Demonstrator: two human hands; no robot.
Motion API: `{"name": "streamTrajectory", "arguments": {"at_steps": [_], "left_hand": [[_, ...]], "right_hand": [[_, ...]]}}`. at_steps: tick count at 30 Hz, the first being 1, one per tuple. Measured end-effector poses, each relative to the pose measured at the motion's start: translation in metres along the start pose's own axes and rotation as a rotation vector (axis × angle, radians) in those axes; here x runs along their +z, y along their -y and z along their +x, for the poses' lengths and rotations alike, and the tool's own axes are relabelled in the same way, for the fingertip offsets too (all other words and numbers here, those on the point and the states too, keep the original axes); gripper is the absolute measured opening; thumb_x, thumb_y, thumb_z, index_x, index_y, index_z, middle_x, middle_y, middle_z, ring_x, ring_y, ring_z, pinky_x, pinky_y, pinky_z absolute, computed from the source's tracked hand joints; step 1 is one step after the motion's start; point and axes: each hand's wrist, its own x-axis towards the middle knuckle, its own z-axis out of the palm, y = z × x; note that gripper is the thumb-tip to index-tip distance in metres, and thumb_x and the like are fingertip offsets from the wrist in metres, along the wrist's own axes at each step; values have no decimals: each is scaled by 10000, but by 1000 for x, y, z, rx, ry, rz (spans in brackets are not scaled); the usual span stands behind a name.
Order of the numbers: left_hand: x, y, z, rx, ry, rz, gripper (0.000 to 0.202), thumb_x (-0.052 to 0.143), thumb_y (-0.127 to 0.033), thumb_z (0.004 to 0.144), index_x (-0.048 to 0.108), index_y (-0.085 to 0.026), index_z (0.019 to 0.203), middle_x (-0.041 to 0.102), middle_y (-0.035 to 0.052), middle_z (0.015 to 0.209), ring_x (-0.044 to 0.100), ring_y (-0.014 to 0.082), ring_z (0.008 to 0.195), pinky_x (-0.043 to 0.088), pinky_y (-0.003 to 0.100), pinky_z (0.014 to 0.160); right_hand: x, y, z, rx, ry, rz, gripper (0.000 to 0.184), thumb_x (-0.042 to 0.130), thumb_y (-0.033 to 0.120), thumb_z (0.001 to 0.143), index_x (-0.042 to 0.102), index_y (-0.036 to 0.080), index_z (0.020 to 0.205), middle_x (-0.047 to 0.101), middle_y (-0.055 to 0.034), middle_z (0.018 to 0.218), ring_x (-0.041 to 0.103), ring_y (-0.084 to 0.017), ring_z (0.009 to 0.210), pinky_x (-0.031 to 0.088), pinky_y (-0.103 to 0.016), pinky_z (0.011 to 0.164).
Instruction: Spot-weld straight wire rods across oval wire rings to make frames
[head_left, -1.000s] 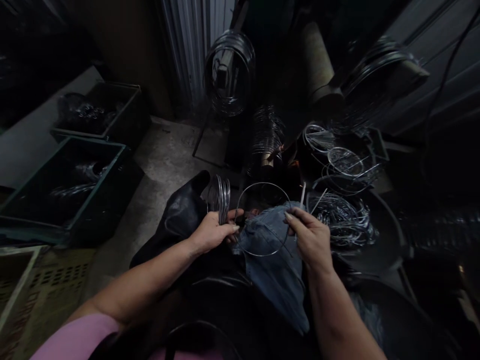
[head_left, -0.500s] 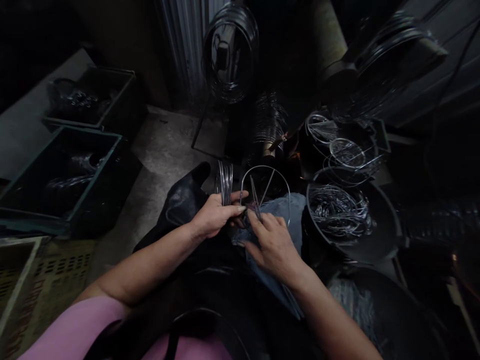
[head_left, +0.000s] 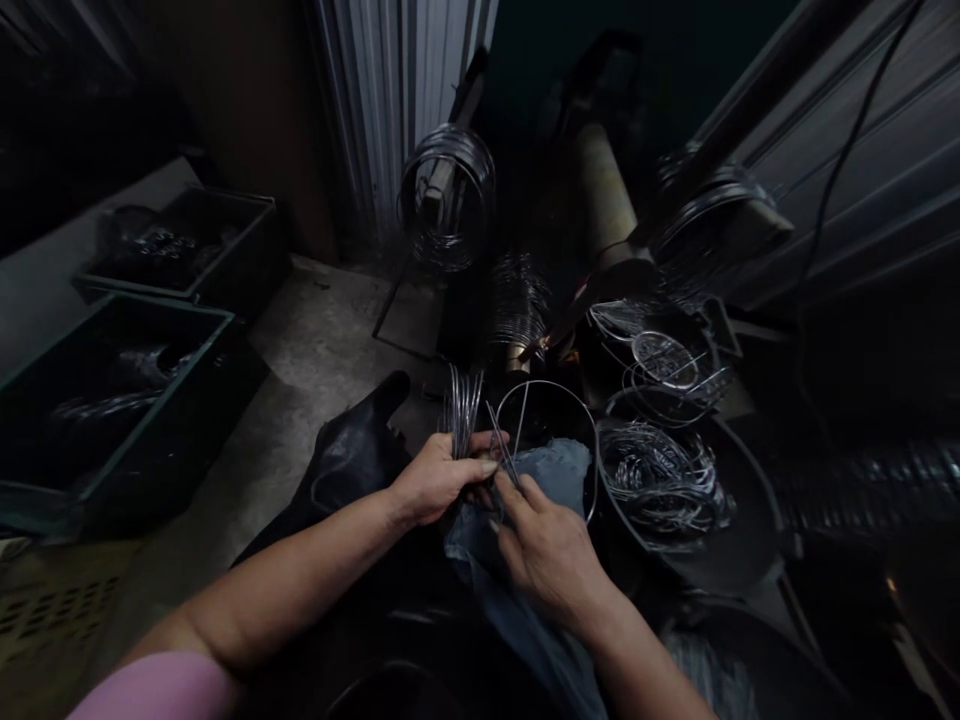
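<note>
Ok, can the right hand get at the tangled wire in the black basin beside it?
Probably yes. The right hand sits close to the black basin, with only a thin wire hoop between them. It is pinching wire ends, so may need freeing first.

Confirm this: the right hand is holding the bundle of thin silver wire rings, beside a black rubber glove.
No, it's the left hand holding the bundle of thin silver wire rings, as the head view shows, beside the black rubber glove.

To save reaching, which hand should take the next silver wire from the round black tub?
Right, probably: the right hand is nearer the tub; the left hand grips a silver wire bundle.
</note>
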Motion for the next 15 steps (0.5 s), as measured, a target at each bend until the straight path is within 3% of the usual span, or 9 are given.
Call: {"name": "streamTrajectory", "arguments": {"at_steps": [8, 15], "left_hand": [[8, -6, 23, 52, 1, -21, 426, 633, -169, 655, 613, -121, 1078, 615, 19, 632, 568, 114, 534, 383, 207, 485], [13, -13, 36, 76, 52, -47, 443, 620, -162, 665, 592, -119, 1105, 617, 22, 604, 566, 125, 479, 393, 229, 481]], "right_hand": [[-12, -20, 12, -14, -6, -56, 486, 418, 181, 784, 441, 82, 1259, 555, -178, 1132, 622, -205, 780, 506, -297, 634], [-23, -32, 21, -27, 19, -86, 477, 412, 194, 797, 431, 83, 1261, 545, -172, 1142, 612, -205, 827, 504, -291, 649]]}}
